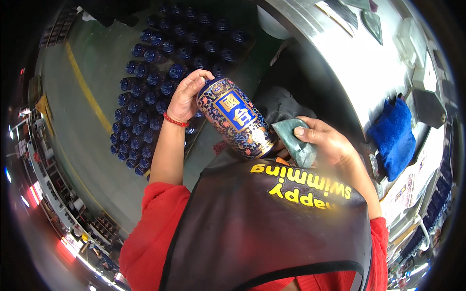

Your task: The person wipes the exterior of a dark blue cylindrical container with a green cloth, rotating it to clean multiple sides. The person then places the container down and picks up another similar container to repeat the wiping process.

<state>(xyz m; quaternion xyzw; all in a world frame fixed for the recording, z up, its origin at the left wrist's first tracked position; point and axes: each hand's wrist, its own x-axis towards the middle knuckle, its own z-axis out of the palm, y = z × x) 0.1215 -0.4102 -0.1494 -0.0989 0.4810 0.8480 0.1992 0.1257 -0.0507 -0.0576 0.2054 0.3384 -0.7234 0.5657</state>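
A dark blue bottle [217,104] with a dense floral pattern and a gold-edged blue label is tilted in front of my chest. My left hand [187,97] is wrapped round its upper left end, fingers curled over the top. Close to the bottle's lower right end, my right hand [330,140] pinches a flat, dark green, pointed piece [292,139], thumb on its face. That piece looks like a scraper or folded sheet; I cannot tell which. My right fingertips are partly hidden behind it.
Many similar blue bottles [153,79] stand in rows at the left, low by the green floor [87,63]. A metal worktable [335,48] curves along the right, bearing a blue cloth [395,138] and another green piece [372,26]. My dark apron [272,223] fills the near middle.
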